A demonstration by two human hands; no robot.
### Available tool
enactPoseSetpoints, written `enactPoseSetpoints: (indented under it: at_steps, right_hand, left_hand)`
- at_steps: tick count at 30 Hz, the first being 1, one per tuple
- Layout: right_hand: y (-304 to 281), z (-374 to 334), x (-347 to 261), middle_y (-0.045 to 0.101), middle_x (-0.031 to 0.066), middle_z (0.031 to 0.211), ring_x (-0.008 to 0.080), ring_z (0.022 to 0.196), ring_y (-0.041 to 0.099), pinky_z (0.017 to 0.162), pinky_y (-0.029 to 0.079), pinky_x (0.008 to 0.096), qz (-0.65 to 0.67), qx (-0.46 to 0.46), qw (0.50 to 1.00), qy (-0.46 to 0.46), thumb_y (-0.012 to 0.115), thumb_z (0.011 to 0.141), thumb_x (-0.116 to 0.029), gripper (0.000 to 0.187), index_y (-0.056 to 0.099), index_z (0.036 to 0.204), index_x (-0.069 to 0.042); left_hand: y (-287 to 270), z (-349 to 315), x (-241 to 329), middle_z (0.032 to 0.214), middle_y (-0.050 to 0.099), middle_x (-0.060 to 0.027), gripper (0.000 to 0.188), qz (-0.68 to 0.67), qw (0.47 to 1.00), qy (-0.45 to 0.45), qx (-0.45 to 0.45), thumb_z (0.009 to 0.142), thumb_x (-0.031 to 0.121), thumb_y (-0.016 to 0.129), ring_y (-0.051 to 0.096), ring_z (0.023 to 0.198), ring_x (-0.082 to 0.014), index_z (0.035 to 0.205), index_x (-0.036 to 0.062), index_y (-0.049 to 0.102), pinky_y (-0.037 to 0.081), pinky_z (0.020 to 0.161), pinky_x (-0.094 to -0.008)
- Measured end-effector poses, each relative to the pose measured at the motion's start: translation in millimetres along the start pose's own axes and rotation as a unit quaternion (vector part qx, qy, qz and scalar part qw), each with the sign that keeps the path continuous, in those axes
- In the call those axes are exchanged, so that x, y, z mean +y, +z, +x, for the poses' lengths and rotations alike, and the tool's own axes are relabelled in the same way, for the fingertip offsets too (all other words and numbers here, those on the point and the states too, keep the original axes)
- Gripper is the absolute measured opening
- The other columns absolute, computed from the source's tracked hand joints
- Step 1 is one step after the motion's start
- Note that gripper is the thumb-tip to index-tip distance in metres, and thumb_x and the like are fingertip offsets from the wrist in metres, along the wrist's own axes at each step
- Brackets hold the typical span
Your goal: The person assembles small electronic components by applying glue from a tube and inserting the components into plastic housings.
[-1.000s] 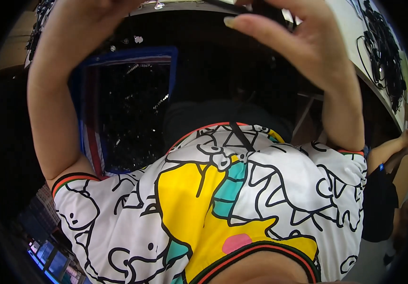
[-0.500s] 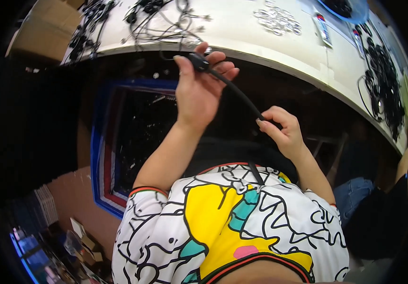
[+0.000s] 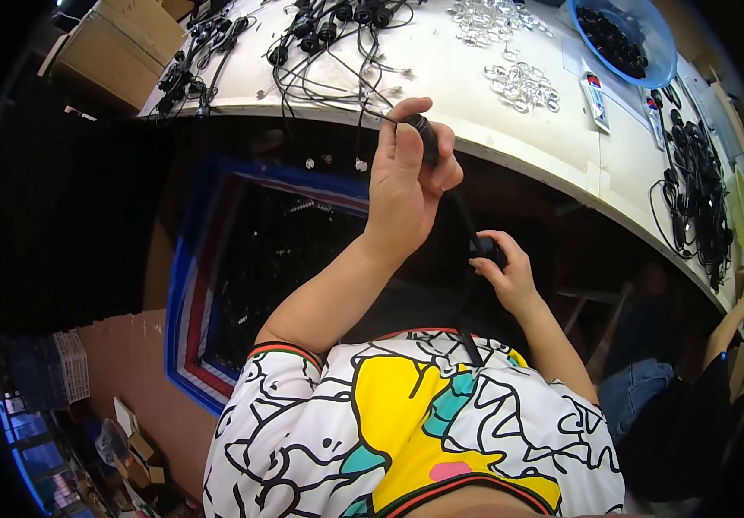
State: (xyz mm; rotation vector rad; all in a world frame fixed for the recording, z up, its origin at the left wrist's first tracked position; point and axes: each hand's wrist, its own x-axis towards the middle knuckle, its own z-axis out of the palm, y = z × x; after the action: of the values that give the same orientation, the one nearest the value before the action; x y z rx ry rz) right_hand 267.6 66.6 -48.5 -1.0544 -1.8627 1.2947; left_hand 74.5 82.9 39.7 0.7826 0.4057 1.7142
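Note:
My left hand [image 3: 402,194] is raised at the table's front edge, its fingers wrapped round a black cylindrical fitting [image 3: 421,138] with a ribbed side. A thick black cable [image 3: 465,211] runs down from beneath this hand toward my right. Lower and to the right, my right hand [image 3: 510,274] grips a dark rounded part [image 3: 489,251] between thumb and fingers. Its exact kind is hard to make out against the dark background. Thin black leads [image 3: 372,108] from the table pass close by my left hand.
On the white table [image 3: 467,112] lie tangled black cables with round fittings [image 3: 327,33], clear round plastic pieces [image 3: 523,85], a tube [image 3: 595,102] and a blue basin [image 3: 667,52] of black parts. Below stands a blue-edged striped bag [image 3: 183,345]. Another person's arm [image 3: 728,324] shows at right.
The view has shifted, showing more of the table. My left hand has turned and closed round the fitting. My right hand has gone from pinching the cable to gripping a dark rounded part.

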Motion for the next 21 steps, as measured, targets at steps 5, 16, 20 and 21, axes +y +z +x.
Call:
enactPoseSetpoints:
  at_steps: [5, 16, 20, 21]
  right_hand:
    - [7, 5, 28, 0.060, 0.0128, 0.075, 0.0226, 0.064, 0.060, 0.061, 0.047, 0.0292, -0.034, 0.002, 0.999, 0.022, 0.055, 0.082, -0.008, 0.022, 0.054, 0.103, -0.001]
    - [-32, -4, 42, 0.052, 0.0191, 0.114, 0.0281, 0.106, 0.051, 0.090, 0.040, 0.0321, -0.228, -0.153, 0.961, 0.026, 0.060, 0.078, -0.013, 0.048, 0.044, 0.121, -0.002]
    - [-59, 25, -67, 0.058, 0.0113, 0.103, 0.0163, 0.096, 0.056, 0.081, 0.043, 0.0255, -0.100, 0.001, 0.989, -0.105, 0.052, 0.081, -0.002, 0.032, 0.053, 0.113, 0.000]
    - [-53, 30, -81, 0.061, 0.0132, 0.096, 0.0209, 0.088, 0.060, 0.076, 0.046, 0.0271, -0.060, 0.071, 0.986, -0.141, 0.059, 0.079, -0.005, 0.026, 0.057, 0.104, 0.001]
  left_hand:
    - [-3, 8, 14, 0.080, 0.048, -0.0036, 0.045, 0.024, 0.996, 0.073, -0.043, 0.086, 0.041, 0.048, 0.034, 0.054, -0.0086, 0.121, 0.0141, 0.037, 0.031, 0.053, -0.0227]
    - [-18, 3, 6, 0.081, 0.047, -0.0055, 0.047, 0.100, 0.993, -0.025, -0.064, 0.087, 0.041, 0.047, 0.034, 0.056, -0.0098, 0.120, 0.0095, 0.038, 0.031, 0.055, -0.0243]
    - [-19, -15, -18, 0.081, 0.046, -0.0057, 0.048, 0.116, 0.986, -0.086, -0.086, 0.088, 0.039, 0.048, 0.034, 0.057, -0.0095, 0.121, 0.0067, 0.037, 0.031, 0.055, -0.0235]
    - [-16, -19, -26, 0.080, 0.045, -0.0057, 0.047, 0.121, 0.984, -0.097, -0.089, 0.088, 0.038, 0.048, 0.035, 0.058, -0.0094, 0.120, 0.0058, 0.037, 0.031, 0.056, -0.0234]
